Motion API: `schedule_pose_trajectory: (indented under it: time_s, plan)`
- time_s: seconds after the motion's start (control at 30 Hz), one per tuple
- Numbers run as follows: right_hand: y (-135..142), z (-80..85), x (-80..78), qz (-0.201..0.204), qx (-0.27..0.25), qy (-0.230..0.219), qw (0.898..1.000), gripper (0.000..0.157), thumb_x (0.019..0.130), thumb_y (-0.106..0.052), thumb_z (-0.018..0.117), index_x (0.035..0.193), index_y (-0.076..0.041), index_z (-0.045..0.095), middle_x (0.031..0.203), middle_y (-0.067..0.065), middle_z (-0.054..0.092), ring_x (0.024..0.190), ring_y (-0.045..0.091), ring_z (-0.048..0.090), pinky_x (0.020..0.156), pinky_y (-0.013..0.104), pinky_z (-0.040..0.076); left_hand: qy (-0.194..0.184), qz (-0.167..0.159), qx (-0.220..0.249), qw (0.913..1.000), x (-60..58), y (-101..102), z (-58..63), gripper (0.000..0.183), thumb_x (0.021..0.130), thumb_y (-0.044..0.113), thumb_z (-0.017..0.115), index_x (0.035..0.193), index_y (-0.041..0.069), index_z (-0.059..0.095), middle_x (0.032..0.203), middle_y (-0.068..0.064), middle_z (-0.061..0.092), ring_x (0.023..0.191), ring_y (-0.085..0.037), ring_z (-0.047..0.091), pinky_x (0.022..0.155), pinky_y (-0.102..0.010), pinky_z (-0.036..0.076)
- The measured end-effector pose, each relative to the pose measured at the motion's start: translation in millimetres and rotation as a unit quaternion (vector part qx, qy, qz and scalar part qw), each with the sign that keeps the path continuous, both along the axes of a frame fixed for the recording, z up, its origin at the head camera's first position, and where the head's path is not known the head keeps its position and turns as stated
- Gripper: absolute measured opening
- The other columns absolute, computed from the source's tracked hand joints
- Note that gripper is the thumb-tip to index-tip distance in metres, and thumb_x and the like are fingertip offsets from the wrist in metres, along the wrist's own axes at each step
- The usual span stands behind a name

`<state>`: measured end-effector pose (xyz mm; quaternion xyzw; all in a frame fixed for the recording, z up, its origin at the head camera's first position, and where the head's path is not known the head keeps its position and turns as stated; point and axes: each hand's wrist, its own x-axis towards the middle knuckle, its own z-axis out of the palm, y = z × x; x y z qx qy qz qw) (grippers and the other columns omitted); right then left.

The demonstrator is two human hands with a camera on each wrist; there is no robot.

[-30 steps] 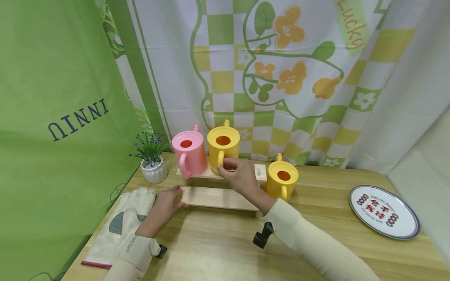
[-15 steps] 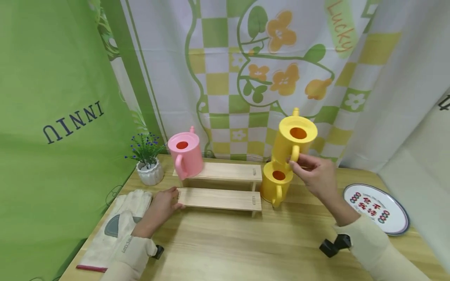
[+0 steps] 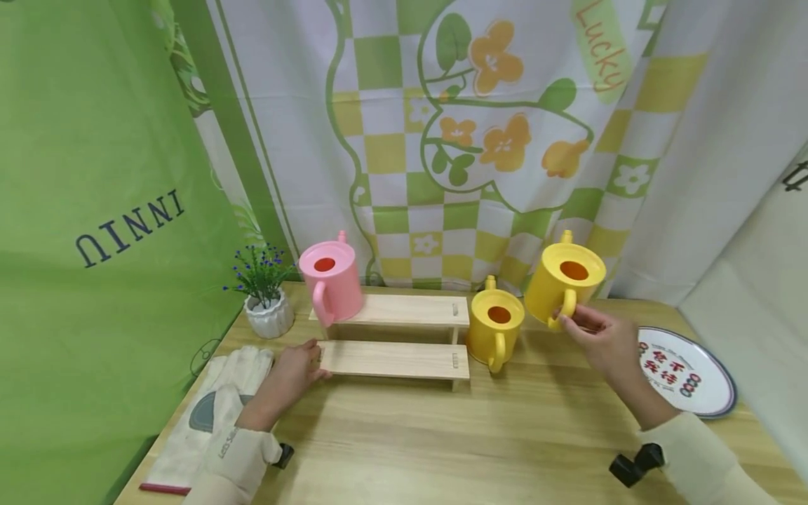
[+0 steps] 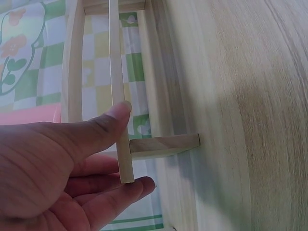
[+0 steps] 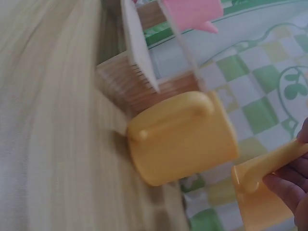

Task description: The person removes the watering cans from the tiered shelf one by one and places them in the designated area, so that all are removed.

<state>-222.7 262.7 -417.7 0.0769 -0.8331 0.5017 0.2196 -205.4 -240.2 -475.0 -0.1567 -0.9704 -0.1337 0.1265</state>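
My right hand (image 3: 606, 344) grips the handle of a yellow watering can (image 3: 555, 294), held upright above the table to the right. In the right wrist view the fingers (image 5: 286, 190) curl round that handle. A second yellow watering can (image 3: 482, 337) stands on the table, between the raised one and a two-step wooden rack (image 3: 391, 359). With thumb and fingers, my left hand (image 3: 293, 375) pinches the left end of the rack's lower board (image 4: 118, 86). On the upper board's left end sits a pink watering can (image 3: 337, 287), its handle facing me.
A white plate (image 3: 707, 375) with red writing lies at the right, partly behind my right hand. Work gloves (image 3: 202, 428) lie at the left edge, near a white pot with a blue-flowered plant (image 3: 270, 315). A patterned curtain (image 3: 391, 126) hangs close behind the table.
My right hand has lifted the yellow watering can off the rack's upper board, carried it right past the other yellow can, and lowered it somewhat. My left hand has stayed on the rack.
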Motion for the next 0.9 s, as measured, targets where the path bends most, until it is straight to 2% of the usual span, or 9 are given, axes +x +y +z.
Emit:
schedule_pose_trajectory:
  time_s: [0.23,0.27,0.33,0.4,0.47,0.5,0.7,0.8,0.9]
  plan:
    - [0.3,-34.5,-4.6,-0.005,-0.011,-0.048,0.999,0.032,0.090,-0.011,0.074,0.113,0.011,0.070,0.080,-0.039,0.064,0.076,-0.021,0.062,0.065,0.005,0.053,0.007,-0.014,0.009,0.9998,2.3,-0.5,1.5,0.026,0.076,0.017,0.085,0.077,0.007,0.061,0.091,-0.013,0.067,0.060,-0.012,0.051,0.055,-0.028,0.051]
    - [0.2,-37.5,-4.7,-0.007,-0.006,-0.055,0.998,0.032,0.091,-0.012,0.073,0.113,0.011,0.070,0.082,-0.034,0.067,0.076,-0.021,0.061,0.066,0.005,0.053,0.005,-0.015,0.011,0.9998,2.2,-0.5,1.6,0.027,0.076,0.017,0.085,0.077,0.007,0.060,0.090,-0.012,0.066,0.059,-0.011,0.049,0.054,-0.027,0.049]
    - [0.5,-42.9,-4.0,-0.007,0.010,-0.071,0.997,0.034,0.092,-0.015,0.072,0.115,0.010,0.069,0.088,-0.021,0.073,0.078,-0.022,0.060,0.067,0.005,0.052,0.001,-0.015,0.012,0.9998,1.6,-0.4,1.5,0.027,0.077,0.017,0.085,0.077,0.007,0.060,0.092,-0.012,0.067,0.059,-0.010,0.048,0.054,-0.026,0.048]
    - [0.4,-48.4,-2.9,-0.012,0.030,-0.079,0.996,0.034,0.093,-0.016,0.071,0.116,0.008,0.070,0.096,-0.001,0.077,0.079,-0.024,0.057,0.068,0.003,0.050,-0.001,-0.014,0.011,0.9998,1.0,0.0,1.4,0.026,0.077,0.018,0.084,0.079,0.007,0.060,0.096,-0.014,0.068,0.060,-0.010,0.048,0.054,-0.025,0.049]
    - [-0.1,-54.5,-1.2,-0.015,0.047,-0.077,0.996,0.033,0.093,-0.015,0.071,0.116,0.009,0.069,0.103,0.019,0.075,0.079,-0.025,0.055,0.068,0.002,0.049,-0.005,-0.011,0.012,0.9998,0.3,0.5,1.5,0.026,0.078,0.018,0.084,0.079,0.006,0.061,0.098,-0.015,0.069,0.060,-0.010,0.048,0.055,-0.026,0.049]
    - [-0.6,-58.0,-0.3,-0.015,0.049,-0.076,0.996,0.032,0.093,-0.013,0.071,0.115,0.009,0.070,0.104,0.024,0.073,0.079,-0.026,0.054,0.067,0.002,0.049,-0.006,-0.010,0.012,0.9999,0.1,0.6,1.6,0.026,0.078,0.018,0.084,0.079,0.006,0.061,0.097,-0.014,0.068,0.060,-0.011,0.048,0.054,-0.026,0.049]
    - [-3.2,-74.7,4.1,-0.028,0.049,-0.059,0.997,0.027,0.088,-0.007,0.073,0.110,0.011,0.071,0.100,0.029,0.073,0.074,-0.028,0.053,0.066,0.001,0.048,-0.003,-0.009,0.008,0.9999,0.1,1.7,3.1,0.030,0.077,0.020,0.085,0.078,0.006,0.058,0.077,-0.005,0.057,0.058,-0.010,0.044,0.051,-0.024,0.043]
    - [-3.5,-79.9,4.9,-0.029,0.047,-0.055,0.997,0.026,0.086,-0.004,0.073,0.108,0.011,0.071,0.099,0.029,0.072,0.074,-0.029,0.053,0.065,0.001,0.048,-0.001,-0.009,0.006,0.9999,0.2,1.6,3.1,0.031,0.077,0.021,0.085,0.075,0.007,0.056,0.080,-0.008,0.062,0.057,-0.010,0.044,0.051,-0.024,0.043]
    - [-4.0,-83.8,4.8,-0.028,0.043,-0.052,0.997,0.024,0.086,-0.002,0.074,0.106,0.010,0.072,0.099,0.029,0.072,0.074,-0.028,0.053,0.065,0.001,0.049,0.000,-0.007,0.004,1.0000,0.5,0.7,2.6,0.032,0.077,0.021,0.084,0.074,0.008,0.056,0.092,-0.017,0.069,0.057,-0.012,0.047,0.052,-0.026,0.046]
